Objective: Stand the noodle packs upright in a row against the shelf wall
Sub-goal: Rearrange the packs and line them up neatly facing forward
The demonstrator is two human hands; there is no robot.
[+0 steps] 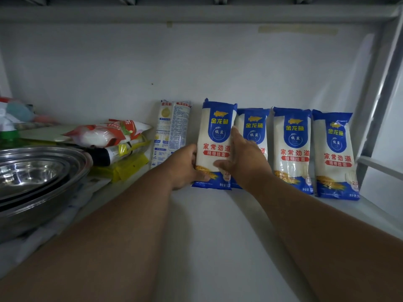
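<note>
— Holding steady? Your left hand (187,168) clasps the lower left edge of the fourth noodle pack (214,144), mid-frame; your right hand (244,158) lies flat and spread on its front, clasping nothing.

— And the risk?

— Let go early and it may topple forward, or nudge its right-hand neighbour (253,131) off the shelf wall (196,68).

Both bare forearms reach forward. The left hand (185,166) curls in a grip, thumb forward; the right hand (244,158) lies flat, fingers spread.
</note>
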